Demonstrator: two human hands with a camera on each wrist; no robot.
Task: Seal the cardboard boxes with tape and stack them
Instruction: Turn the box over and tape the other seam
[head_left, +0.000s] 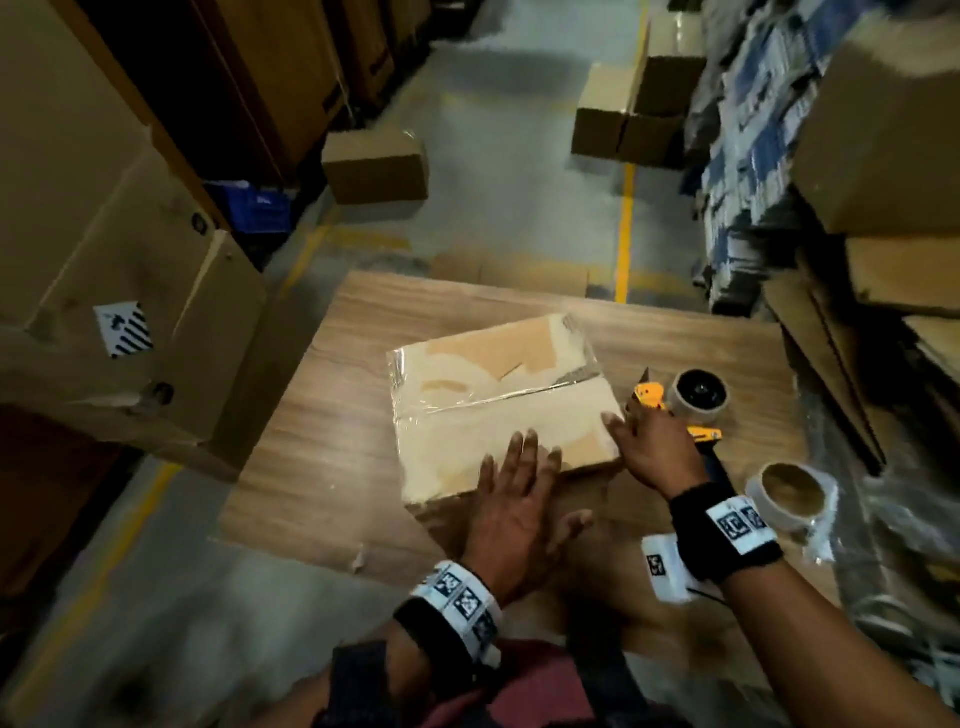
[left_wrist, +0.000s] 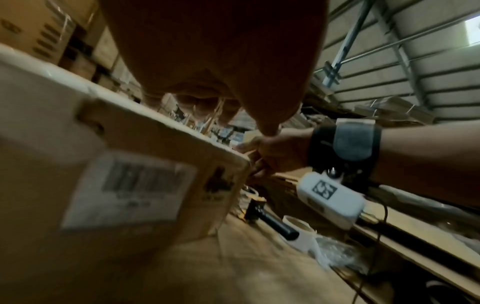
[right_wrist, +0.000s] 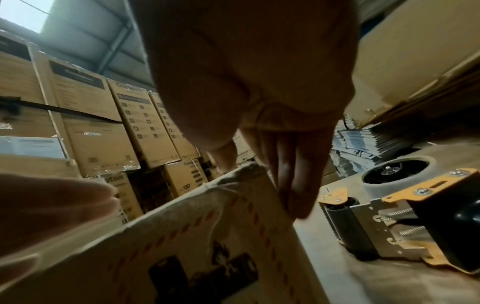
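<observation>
The bench (head_left: 332, 415) has a wood-grain top and stands on a grey floor (head_left: 493, 208) with yellow lines (head_left: 626, 228) painted on it. A blue crate (head_left: 254, 205) sits on the floor at the left, under tall brown cartons (head_left: 130, 249). At the right there are stacks of blue and white printed packs (head_left: 753, 130). Crumpled clear plastic (head_left: 893, 525) lies at the right edge of the bench.
</observation>
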